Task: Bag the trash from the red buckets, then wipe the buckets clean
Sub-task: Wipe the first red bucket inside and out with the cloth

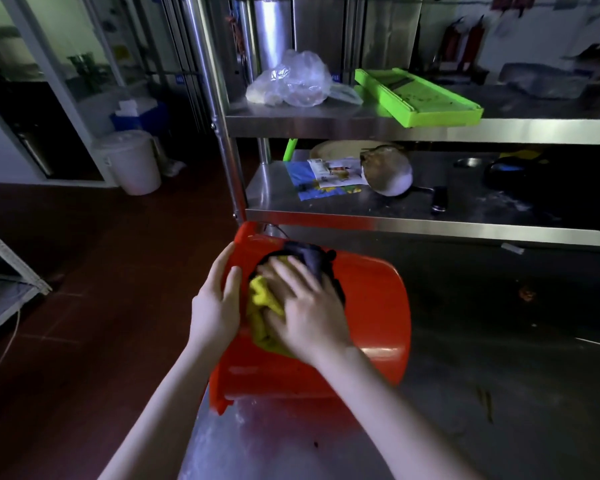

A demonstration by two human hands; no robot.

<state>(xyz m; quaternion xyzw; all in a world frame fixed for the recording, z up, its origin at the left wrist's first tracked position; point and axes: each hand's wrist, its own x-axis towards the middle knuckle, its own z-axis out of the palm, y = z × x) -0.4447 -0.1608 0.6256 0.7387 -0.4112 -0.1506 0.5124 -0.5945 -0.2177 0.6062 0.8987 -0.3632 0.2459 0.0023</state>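
Steel counter (499, 341) fills the right, dark tiled floor (101, 289) lies open to the left, shelves (395, 128) behind. Red bucket (371, 306) lies tipped at the counter's left edge; left grip (215, 303) clasps its rim, right grip (305, 306), fingers spread flat, presses a yellow cloth (260, 296) inside.

We're in a commercial kitchen here: a stainless steel shelf rack (430, 129) stands over a steel worktable (516, 341), a green mandoline slicer (418, 97) lies on the top shelf, a white lidded bucket (132, 161) sits on the red-brown tiled floor (101, 306).
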